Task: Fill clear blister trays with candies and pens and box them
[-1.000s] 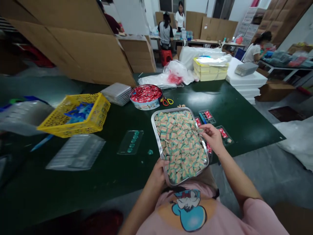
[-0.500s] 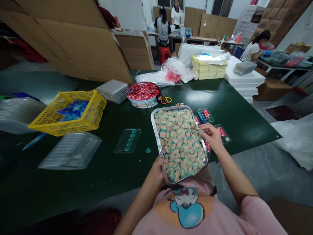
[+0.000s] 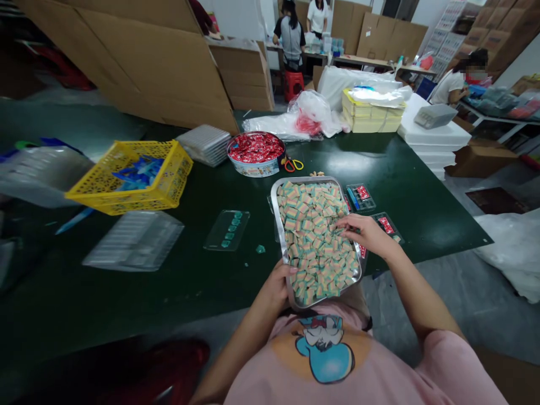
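A rectangular metal tray (image 3: 279, 216) full of small square pieces (image 3: 323, 247), striped in pale green and peach, lies tilted at the table's near edge. My left hand (image 3: 278, 283) is closed around its near left rim, thumb on top. Over the right side of the pile, my right hand (image 3: 369, 233) has its fingers bent together, the tips among the pieces. Whatever those fingertips pinch blends into the pile. Beyond that hand sit clear compartment boxes (image 3: 360, 197) holding red-and-white packets, partly covered by the tray. A clear lid (image 3: 228, 230) with several green pieces lies left of the tray.
A round tin (image 3: 255, 167) of red packets and scissors (image 3: 293, 165) stand behind the tray. To the left are a yellow basket (image 3: 126, 199) of blue items and stacked clear trays (image 3: 135, 242). Plastic bags and white foam blocks (image 3: 432, 138) line the far side. People work in the background.
My right hand has moved from the tray's right edge inward over the pile. My left hand keeps its hold on the rim. The whole view has shifted slightly.
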`<action>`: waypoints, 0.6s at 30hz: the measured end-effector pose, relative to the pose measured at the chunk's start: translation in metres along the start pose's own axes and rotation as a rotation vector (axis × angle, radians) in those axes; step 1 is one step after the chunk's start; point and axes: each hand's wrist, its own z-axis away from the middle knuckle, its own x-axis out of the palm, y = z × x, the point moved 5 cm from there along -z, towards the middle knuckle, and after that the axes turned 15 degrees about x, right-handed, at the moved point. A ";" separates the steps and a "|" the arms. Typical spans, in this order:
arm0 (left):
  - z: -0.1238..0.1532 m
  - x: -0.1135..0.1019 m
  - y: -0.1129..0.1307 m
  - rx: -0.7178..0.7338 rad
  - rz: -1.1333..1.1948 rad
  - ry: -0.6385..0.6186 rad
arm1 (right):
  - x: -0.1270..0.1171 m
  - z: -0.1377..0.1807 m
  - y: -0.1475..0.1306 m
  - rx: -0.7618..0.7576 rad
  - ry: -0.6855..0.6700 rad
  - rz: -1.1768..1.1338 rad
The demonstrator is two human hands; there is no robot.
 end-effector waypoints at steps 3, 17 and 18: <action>0.002 -0.002 -0.002 0.003 -0.018 0.044 | 0.006 -0.004 -0.003 -0.030 -0.018 0.114; 0.004 0.004 -0.004 -0.044 0.036 0.047 | 0.018 0.007 0.009 -0.094 0.104 0.158; 0.004 0.006 -0.004 -0.041 0.038 0.037 | 0.018 0.008 0.010 -0.093 0.115 0.147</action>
